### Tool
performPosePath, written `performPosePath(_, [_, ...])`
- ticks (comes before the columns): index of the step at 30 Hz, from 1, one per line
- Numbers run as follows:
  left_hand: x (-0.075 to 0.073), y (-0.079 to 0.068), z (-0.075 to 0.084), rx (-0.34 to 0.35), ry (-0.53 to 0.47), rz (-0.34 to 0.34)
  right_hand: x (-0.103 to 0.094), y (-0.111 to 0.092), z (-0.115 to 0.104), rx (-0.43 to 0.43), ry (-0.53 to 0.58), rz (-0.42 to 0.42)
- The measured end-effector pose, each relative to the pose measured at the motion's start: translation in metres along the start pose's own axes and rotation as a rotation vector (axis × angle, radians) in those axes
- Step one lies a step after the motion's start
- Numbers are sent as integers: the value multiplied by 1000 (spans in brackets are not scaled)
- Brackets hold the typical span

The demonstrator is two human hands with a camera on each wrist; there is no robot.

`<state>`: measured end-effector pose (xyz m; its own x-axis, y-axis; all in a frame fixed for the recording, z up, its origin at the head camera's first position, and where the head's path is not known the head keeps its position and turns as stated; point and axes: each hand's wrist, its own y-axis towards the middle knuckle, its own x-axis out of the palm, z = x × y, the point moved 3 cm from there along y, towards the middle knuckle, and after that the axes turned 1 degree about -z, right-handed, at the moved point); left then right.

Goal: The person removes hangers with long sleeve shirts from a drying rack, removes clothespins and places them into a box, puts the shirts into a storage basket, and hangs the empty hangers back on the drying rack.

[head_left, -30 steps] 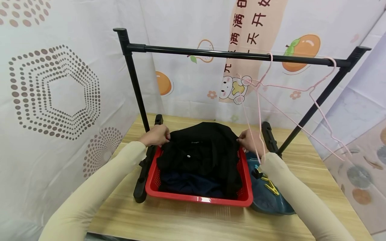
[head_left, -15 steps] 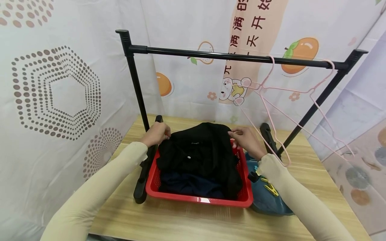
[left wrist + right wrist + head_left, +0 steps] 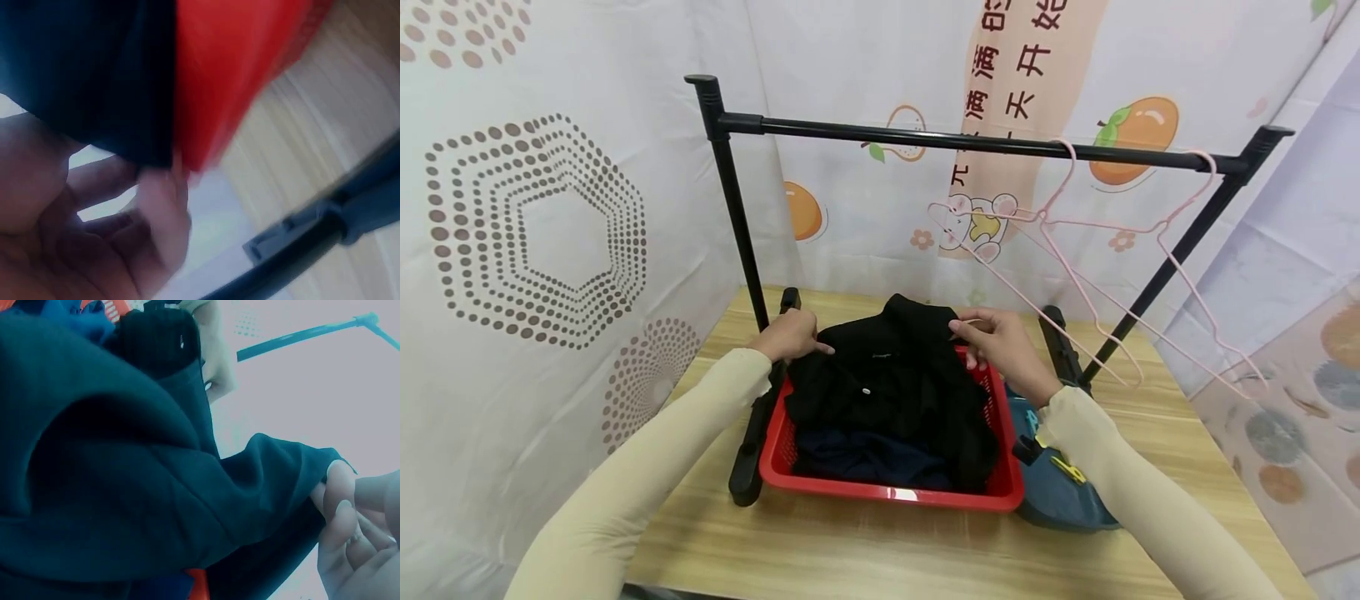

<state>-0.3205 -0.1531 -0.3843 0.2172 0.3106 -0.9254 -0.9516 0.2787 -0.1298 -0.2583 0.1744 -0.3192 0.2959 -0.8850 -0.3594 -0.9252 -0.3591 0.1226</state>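
A black garment (image 3: 880, 367) with a small white button lies bunched over the red basket (image 3: 887, 492). At its upper right corner my right hand (image 3: 1000, 348) pinches the cloth between thumb and fingers, and the right wrist view shows this fold of black cloth (image 3: 281, 481) drawn out to the fingertips. My left hand (image 3: 792, 335) is at the garment's upper left edge, its fingers bent at the cloth; the left wrist view is blurred, with black cloth (image 3: 94, 75) meeting the fingers beside the basket's red side. Dark navy cloth (image 3: 865, 457) lies at the front inside the basket.
A black garment rack (image 3: 895, 136) spans the table over the basket. Two pink hangers (image 3: 1052, 218) hang from its bar at the right. Right of the basket, a blue-grey basin (image 3: 1067, 500) with yellow and blue clips (image 3: 1067, 468) sits partly under my right forearm.
My right hand has shifted left, from the garment's right side to its top right corner, drawing the cloth inward. The left hand stays near its edge. The near hanger has swung.
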Motion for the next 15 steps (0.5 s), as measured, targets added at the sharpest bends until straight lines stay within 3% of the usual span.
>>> performPosePath(4, [1, 1, 1, -49, 13, 7, 4, -5, -8, -63, -11, -30])
performPosePath(9, [2, 4, -6, -66, 32, 76, 7, -8, -9, -96, -24, -56])
performPosePath(15, [-1, 8, -13, -7, 17, 162, 4, -4, 6, -106, -28, -65])
